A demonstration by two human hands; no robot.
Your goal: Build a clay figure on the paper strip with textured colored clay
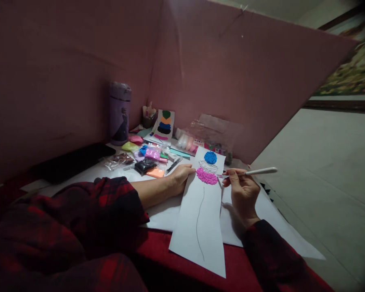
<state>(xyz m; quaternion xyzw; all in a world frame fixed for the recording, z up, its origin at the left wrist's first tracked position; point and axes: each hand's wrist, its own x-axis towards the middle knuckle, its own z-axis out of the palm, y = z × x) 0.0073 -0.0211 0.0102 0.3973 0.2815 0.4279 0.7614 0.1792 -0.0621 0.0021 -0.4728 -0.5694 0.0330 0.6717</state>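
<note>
A long strip of white paper point(197, 227) tilts up over the table edge, with a drawn wavy line running down it. Near its top sit a blue clay patch point(210, 157), a white one point(208, 166) and a pink one point(207, 176), all textured. My left hand point(182, 178) grips the paper's left edge beside the pink patch. In my right hand point(243, 192) is a white-handled tool point(261, 171), pinched like a pen. Its thin tip is at the right end of the pink patch; whether it touches, I cannot tell.
Several clay packets point(152, 152) lie beyond my left hand, near a pen point(174, 165). A purple bottle point(120, 115) stands at the back left, by a black tablet-like slab point(73, 162). A second clay-decorated card point(164, 126) leans behind, beside plastic bags point(211, 132). Pink panels enclose the back.
</note>
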